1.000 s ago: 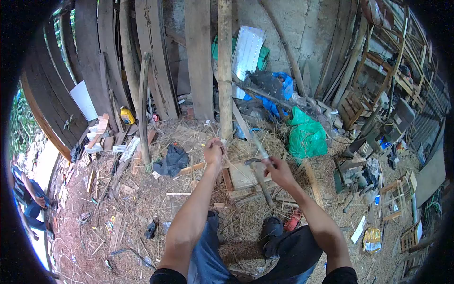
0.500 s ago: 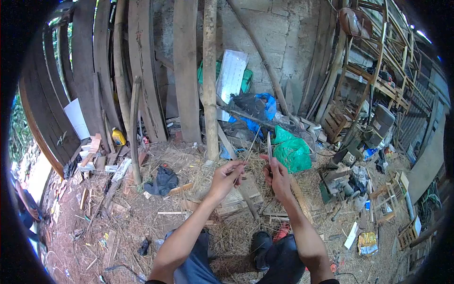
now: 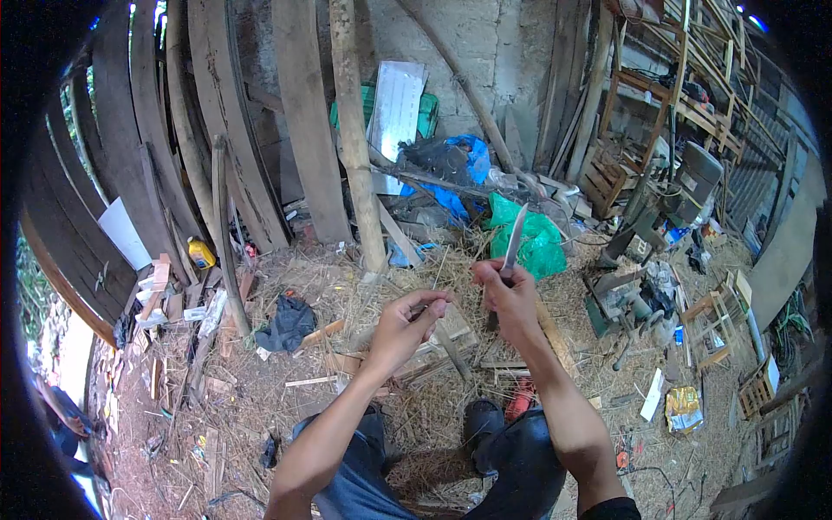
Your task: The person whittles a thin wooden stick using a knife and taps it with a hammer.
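A knife (image 3: pixel 516 236) is gripped in my right hand (image 3: pixel 511 299), its blade pointing up and slightly to the right. My left hand (image 3: pixel 406 328) sits lower and to the left, with thumb and fingers pinched together. They seem closed on a thin strip (image 3: pixel 439 270) of pale, bamboo-like material that rises above the fingers and is hard to see against the straw. The two hands are apart, and the blade is not touching the strip. Below them, pieces of wood (image 3: pixel 438 357) lie on the straw-covered ground between my feet and the post.
A round wooden post (image 3: pixel 351 139) stands ahead, left of centre. Behind the knife lies a green plastic bag (image 3: pixel 539 247). A black bag (image 3: pixel 288 323) is on the left, a vise-like metal machine (image 3: pixel 620 299) on the right. Another person's arm (image 3: pixel 65 412) shows at the far left.
My right hand has raised the knife and moved it away from the strip. My left hand has shifted slightly left. The whole view has tilted a little downward.
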A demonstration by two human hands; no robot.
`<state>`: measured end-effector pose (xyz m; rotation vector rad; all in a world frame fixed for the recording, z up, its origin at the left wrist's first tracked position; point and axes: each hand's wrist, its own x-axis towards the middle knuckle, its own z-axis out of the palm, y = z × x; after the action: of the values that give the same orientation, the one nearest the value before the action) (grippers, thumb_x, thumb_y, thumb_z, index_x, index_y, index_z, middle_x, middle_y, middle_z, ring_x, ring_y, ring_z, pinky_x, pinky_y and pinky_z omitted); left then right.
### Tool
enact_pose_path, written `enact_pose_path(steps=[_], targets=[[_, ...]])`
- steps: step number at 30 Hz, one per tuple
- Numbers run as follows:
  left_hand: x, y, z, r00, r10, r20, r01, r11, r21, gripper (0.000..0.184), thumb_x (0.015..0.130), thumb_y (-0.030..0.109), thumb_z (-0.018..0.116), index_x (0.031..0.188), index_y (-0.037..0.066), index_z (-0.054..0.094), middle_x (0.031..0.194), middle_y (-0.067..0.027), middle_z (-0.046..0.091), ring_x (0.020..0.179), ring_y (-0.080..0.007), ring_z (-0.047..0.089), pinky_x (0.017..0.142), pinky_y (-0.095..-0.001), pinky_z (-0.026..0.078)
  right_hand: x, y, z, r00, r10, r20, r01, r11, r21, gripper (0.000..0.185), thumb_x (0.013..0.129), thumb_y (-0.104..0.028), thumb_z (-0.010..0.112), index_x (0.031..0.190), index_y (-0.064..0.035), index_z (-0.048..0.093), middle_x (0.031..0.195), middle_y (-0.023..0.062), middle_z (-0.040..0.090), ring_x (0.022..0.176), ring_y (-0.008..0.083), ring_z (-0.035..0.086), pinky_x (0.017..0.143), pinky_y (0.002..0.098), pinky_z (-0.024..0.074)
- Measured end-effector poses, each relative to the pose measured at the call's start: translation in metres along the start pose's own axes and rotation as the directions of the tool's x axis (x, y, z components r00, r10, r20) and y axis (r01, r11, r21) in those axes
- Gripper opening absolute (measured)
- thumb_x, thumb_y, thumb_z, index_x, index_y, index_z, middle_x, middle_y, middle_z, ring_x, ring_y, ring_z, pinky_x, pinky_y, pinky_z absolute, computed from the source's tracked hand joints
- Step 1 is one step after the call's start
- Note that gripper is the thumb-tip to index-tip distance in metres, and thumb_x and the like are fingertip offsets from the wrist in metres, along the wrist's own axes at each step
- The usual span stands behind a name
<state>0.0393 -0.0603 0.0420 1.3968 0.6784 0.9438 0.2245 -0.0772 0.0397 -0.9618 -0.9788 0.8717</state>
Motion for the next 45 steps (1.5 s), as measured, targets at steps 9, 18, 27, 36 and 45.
enact_pose_path(steps=[9, 18, 27, 36, 45], targets=[[-0.001, 0.004, -0.005, 0.999, 0.032, 0.023, -0.032, 0.999, 0.012, 0.022, 0.091, 0.015, 0.058, 0.106, 0.0, 0.062, 0.07, 0.0035, 0.052, 0.055, -0.0024, 0.041, 0.048, -0.0191, 0.033, 0.008, -0.005, -0.016, 0.995, 0.012, -0.098, 0.003, 0.988, 0.157, 0.023, 0.088, -0.025, 0.063, 0.092, -0.0025, 0.062, 0.073, -0.0001, 0.059, 0.046, 0.0009, 0.036, 0.041, 0.0194, 0.0274], [-0.004, 0.007, -0.005, 0.999, 0.029, 0.015, -0.03, 0.998, 0.051, 0.021, 0.091, 0.014, 0.057, 0.105, 0.0, 0.063, 0.07, 0.0028, 0.052, 0.055, -0.003, 0.042, 0.048, -0.0192, 0.033, -0.004, -0.011, 0.014, 0.999, 0.054, 0.009, -0.054, 0.998, 0.04, 0.028, 0.087, -0.025, 0.064, 0.103, -0.0024, 0.063, 0.067, -0.0056, 0.053, 0.047, 0.0002, 0.034, 0.042, 0.0185, 0.0246], [-0.011, 0.014, -0.006, 1.0, -0.002, 0.028, 0.001, 0.999, 0.051, 0.022, 0.09, 0.019, 0.059, 0.104, 0.003, 0.064, 0.075, 0.0004, 0.056, 0.054, -0.0031, 0.045, 0.044, -0.0181, 0.034, -0.004, -0.013, 0.018, 0.998, 0.066, 0.013, -0.067, 0.995, 0.074, 0.023, 0.085, -0.021, 0.067, 0.096, -0.0022, 0.06, 0.065, -0.0037, 0.053, 0.044, 0.0007, 0.033, 0.041, 0.0191, 0.0255], [-0.016, 0.022, -0.004, 0.999, -0.031, 0.037, 0.03, 0.999, 0.04, 0.024, 0.091, 0.016, 0.057, 0.109, 0.002, 0.062, 0.079, -0.0022, 0.058, 0.054, -0.0036, 0.047, 0.043, -0.0177, 0.034, -0.005, -0.017, 0.021, 0.999, 0.042, 0.015, -0.044, 0.986, 0.158, 0.029, 0.082, -0.026, 0.071, 0.096, -0.0024, 0.059, 0.057, -0.0079, 0.044, 0.046, 0.0009, 0.032, 0.042, 0.0203, 0.0229], [-0.017, 0.022, -0.004, 0.995, -0.063, 0.082, 0.061, 0.998, 0.023, 0.028, 0.093, 0.016, 0.054, 0.117, 0.002, 0.057, 0.084, -0.0027, 0.06, 0.056, -0.0025, 0.044, 0.048, -0.0174, 0.036, -0.005, -0.015, 0.016, 1.0, 0.016, 0.013, -0.018, 0.988, 0.15, 0.02, 0.085, -0.02, 0.068, 0.093, -0.007, 0.055, 0.07, -0.0026, 0.052, 0.045, 0.0004, 0.034, 0.041, 0.0186, 0.025]])
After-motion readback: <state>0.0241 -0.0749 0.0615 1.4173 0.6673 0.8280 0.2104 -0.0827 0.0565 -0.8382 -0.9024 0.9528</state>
